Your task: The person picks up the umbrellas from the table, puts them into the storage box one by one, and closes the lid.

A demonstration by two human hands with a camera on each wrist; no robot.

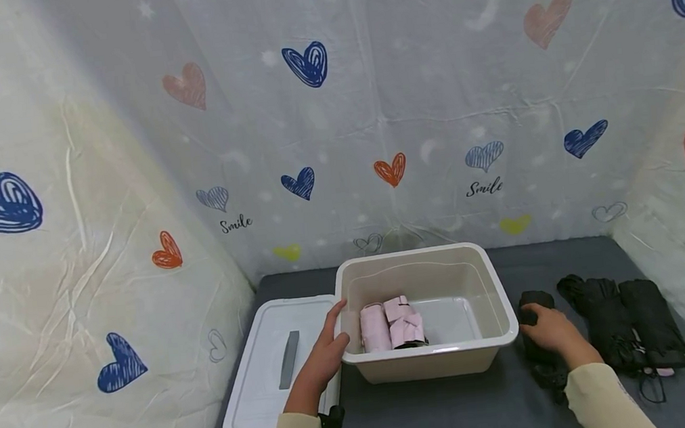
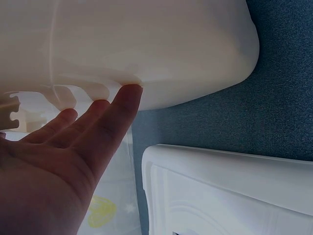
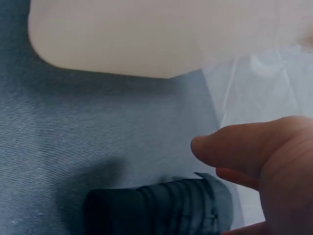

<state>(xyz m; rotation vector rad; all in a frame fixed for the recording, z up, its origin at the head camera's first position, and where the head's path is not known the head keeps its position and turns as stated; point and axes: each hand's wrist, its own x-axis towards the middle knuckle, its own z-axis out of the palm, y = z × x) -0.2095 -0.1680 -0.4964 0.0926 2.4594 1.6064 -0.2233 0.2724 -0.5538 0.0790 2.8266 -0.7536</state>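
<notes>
A beige plastic bin (image 1: 429,364) stands before me, with rolled pink cloth bundles (image 1: 375,328) in its left half. My left hand (image 1: 324,358) is at the bin's left rim, its straight fingers (image 2: 124,105) touching the outer wall in the left wrist view. To the right of the bin, my right hand (image 1: 556,334) reaches over a black rolled bundle (image 1: 541,356) with pleated folds. In the right wrist view the thumb (image 3: 225,147) stands apart above that roll (image 3: 161,208); the other fingers are partly hidden.
A white lid (image 1: 259,377) with a grey handle lies left of the bin. More black bundles (image 1: 652,323) lie side by side at the right, one with a thin cord loop. The dark grey table (image 1: 433,417) ends at a printed curtain (image 1: 341,126) behind and at both sides.
</notes>
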